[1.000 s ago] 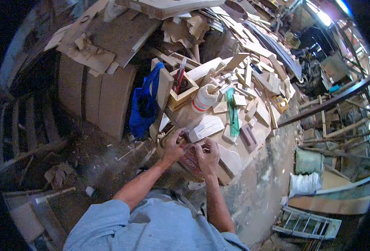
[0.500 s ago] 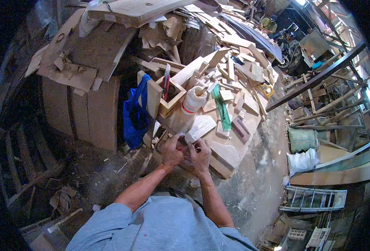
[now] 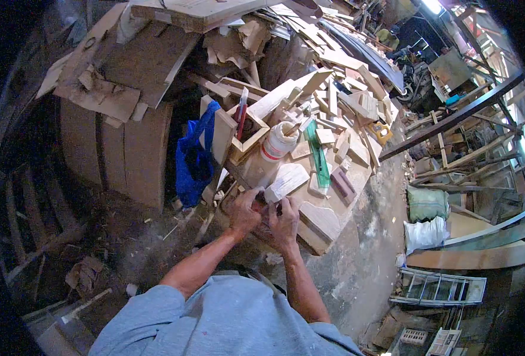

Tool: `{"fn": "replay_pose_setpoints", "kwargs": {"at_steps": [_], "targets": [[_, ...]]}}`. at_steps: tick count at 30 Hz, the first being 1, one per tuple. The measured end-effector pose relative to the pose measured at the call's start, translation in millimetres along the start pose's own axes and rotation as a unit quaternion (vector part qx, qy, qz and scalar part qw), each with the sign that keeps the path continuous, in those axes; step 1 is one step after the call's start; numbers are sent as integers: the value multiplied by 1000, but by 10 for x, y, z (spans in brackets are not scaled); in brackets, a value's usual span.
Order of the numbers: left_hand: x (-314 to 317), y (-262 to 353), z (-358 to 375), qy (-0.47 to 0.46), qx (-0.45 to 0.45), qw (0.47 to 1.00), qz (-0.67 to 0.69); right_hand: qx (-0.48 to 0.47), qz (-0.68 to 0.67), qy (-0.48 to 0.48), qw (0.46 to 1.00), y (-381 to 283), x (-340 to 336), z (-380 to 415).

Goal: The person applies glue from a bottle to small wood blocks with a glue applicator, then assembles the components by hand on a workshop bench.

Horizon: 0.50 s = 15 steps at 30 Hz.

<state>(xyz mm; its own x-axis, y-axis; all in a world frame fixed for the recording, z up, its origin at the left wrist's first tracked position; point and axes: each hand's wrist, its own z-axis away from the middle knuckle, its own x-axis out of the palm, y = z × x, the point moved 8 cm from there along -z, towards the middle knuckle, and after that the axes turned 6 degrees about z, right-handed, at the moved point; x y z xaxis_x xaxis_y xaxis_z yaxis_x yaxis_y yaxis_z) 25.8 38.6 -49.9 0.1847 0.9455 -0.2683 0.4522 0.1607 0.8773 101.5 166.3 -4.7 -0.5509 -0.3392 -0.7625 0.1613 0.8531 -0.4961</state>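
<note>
At the near edge of the workbench (image 3: 256, 172) my two hands work close together. My left hand (image 3: 244, 213) has its fingers curled, the thumb toward the right hand. Bent fingers also show on my right hand (image 3: 284, 222), a few centimetres away. Something dark and reddish shows between them, too small and shaded to name. Just beyond the fingertips lies a pale wooden block (image 3: 286, 180), its near end close to both hands. To the right of my right hand rests another pale shaped wood piece (image 3: 320, 218). A white jar (image 3: 279, 142) with a brush in it stands behind the block.
A green strip-like tool (image 3: 317, 155), a purple-brown piece (image 3: 343, 184) and many wood offcuts cover the bench. A blue bag (image 3: 195, 160) hangs at its left side beside an upright board (image 3: 219, 133). A red-handled tool (image 3: 241, 115) stands in a wooden frame. Concrete floor lies right.
The view has shifted slightly, so the bench things sit a little further right. My hands stay in almost the same place, with small finger movements near the block's end.
</note>
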Motion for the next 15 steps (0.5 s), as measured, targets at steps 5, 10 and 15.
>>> {"fn": "replay_pose_setpoints", "kwargs": {"at_steps": [5,10,15], "targets": [[89,-171,43,-11,-28,999,-15,-2,1,-4,1000,44,49,4],[22,-32,-2,-33,-65,997,18,3,-2,-2,1000,0,27,4],[58,-92,-4,-32,-42,999,3,4,-5,-12,1000,7,43,1]]}}
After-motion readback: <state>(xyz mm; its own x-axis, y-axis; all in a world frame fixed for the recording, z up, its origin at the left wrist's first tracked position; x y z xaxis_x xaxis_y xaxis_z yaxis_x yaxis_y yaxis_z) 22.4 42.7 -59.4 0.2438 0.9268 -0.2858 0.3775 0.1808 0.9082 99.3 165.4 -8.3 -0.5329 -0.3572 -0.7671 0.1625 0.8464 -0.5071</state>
